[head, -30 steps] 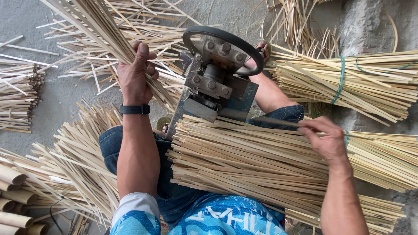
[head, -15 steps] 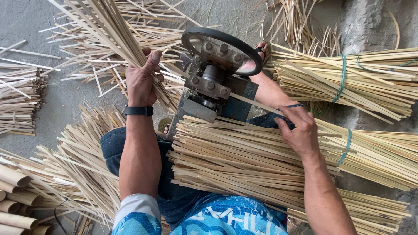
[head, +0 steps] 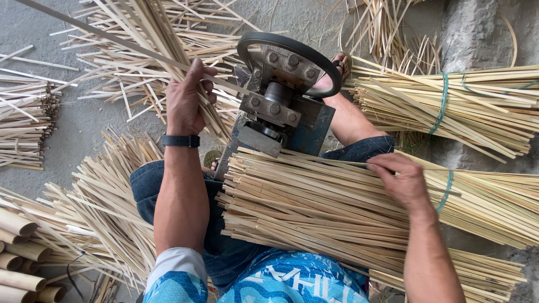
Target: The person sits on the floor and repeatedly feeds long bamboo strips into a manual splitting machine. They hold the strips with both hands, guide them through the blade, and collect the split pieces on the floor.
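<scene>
The left hand (head: 188, 101) is closed around a fan of thin bamboo strips (head: 151, 39) beside the splitting machine (head: 281, 106); the right hand (head: 401, 182) pinches a strip atop the lap bundle (head: 314, 213)

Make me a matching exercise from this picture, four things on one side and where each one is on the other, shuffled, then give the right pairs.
Things:
1. black wristband
2. green cord around a bundle of split bamboo strips
3. round pale bamboo tubes
4. black ring on the blue metal machine

Places:
A. lower left corner of the floor
B. top centre, above the bolts
C. on the left hand's wrist
D. far right, upper bundle

Pairs: 1-C, 2-D, 3-A, 4-B
</scene>
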Motion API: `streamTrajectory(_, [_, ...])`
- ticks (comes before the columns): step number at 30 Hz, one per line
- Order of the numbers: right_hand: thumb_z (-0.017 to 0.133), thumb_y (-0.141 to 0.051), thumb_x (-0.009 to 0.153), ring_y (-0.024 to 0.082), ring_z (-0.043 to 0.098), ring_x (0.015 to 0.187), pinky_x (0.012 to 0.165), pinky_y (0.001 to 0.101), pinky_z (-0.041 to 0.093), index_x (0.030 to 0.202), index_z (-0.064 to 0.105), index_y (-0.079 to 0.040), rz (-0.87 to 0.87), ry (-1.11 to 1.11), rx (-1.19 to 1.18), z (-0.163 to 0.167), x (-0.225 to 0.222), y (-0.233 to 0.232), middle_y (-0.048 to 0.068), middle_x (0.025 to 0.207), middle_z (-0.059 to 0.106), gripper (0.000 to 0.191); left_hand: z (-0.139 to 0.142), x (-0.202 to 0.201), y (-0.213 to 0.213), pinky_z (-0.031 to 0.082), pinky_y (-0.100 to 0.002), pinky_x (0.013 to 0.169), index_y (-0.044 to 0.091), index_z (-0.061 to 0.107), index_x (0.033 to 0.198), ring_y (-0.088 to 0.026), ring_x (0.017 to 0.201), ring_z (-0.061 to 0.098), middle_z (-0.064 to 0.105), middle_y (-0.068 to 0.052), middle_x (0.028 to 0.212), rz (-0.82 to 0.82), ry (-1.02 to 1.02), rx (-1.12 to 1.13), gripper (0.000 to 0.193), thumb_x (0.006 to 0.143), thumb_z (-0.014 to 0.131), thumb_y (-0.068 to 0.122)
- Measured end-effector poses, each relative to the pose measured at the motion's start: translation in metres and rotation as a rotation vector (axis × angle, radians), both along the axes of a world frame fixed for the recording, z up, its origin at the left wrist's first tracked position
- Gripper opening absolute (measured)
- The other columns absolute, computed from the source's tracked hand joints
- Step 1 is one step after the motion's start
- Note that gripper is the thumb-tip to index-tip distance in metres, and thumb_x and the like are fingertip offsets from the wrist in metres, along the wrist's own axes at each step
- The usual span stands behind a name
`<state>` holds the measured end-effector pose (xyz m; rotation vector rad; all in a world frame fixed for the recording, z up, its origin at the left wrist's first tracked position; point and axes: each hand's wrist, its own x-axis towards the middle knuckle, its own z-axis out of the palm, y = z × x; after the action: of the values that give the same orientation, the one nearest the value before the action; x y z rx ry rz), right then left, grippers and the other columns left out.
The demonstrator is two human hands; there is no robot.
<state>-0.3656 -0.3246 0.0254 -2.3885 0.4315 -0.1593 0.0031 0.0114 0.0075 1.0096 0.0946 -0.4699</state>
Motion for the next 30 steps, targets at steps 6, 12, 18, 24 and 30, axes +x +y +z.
streamTrajectory(6, [0.080, -0.014, 0.099, 0.013, 0.072, 0.099, 0.087, 0.0286, 0.060, 0.107, 0.079, -0.014, -0.230, -0.115, -0.099, 0.027, -0.010, -0.022, 0.005, 0.106, 0.076, 0.008, -0.004, 0.011, 0.014, 0.060, -0.031, 0.054, 0.006, 0.057, 0.100, -0.017, 0.064, 0.065, 0.063, -0.007, 0.074, 0.130, -0.031, -0.134, 0.025, 0.102, 0.073, 0.025])
streamTrajectory(12, [0.083, -0.010, 0.091, 0.017, 0.072, 0.091, 0.076, 0.0296, 0.061, 0.101, 0.081, -0.011, -0.089, -0.146, -0.169, 0.008, 0.022, 0.008, 0.007, 0.100, 0.075, 0.011, -0.004, 0.007, 0.010, 0.055, -0.025, 0.048, 0.006, 0.057, 0.104, -0.013, 0.065, 0.065, 0.066, -0.007, 0.083, 0.101, -0.037, -0.039, 0.033, 0.096, 0.080, 0.027])
streamTrajectory(18, [0.090, -0.027, 0.077, 0.021, 0.074, 0.081, 0.074, 0.0373, 0.058, 0.110, 0.079, -0.008, -0.075, 0.082, -0.391, 0.006, 0.037, 0.019, 0.010, 0.097, 0.078, 0.040, 0.002, -0.004, -0.002, 0.057, -0.023, 0.050, 0.003, 0.060, 0.115, -0.010, 0.069, 0.066, 0.076, -0.015, 0.098, 0.018, -0.063, 0.088, 0.040, 0.091, 0.081, 0.026])
streamTrajectory(24, [0.087, -0.026, 0.077, 0.021, 0.072, 0.084, 0.071, 0.0333, 0.059, 0.126, 0.069, -0.011, -0.190, 0.238, 0.006, -0.006, 0.038, 0.028, 0.009, 0.100, 0.074, 0.054, 0.002, -0.005, -0.007, 0.056, -0.023, 0.049, 0.004, 0.062, 0.114, -0.009, 0.067, 0.064, 0.076, -0.012, 0.094, -0.012, -0.041, 0.073, 0.034, 0.093, 0.079, 0.024])
streamTrajectory(30, [0.082, -0.018, 0.078, 0.022, 0.070, 0.088, 0.077, 0.0382, 0.053, 0.086, 0.080, -0.013, 0.142, 0.094, -0.374, -0.016, 0.023, 0.030, 0.004, 0.096, 0.077, 0.010, -0.004, -0.004, -0.007, 0.056, -0.025, 0.050, 0.001, 0.063, 0.111, -0.010, 0.069, 0.064, 0.075, -0.012, 0.093, -0.013, -0.043, -0.008, 0.025, 0.100, 0.074, 0.020])
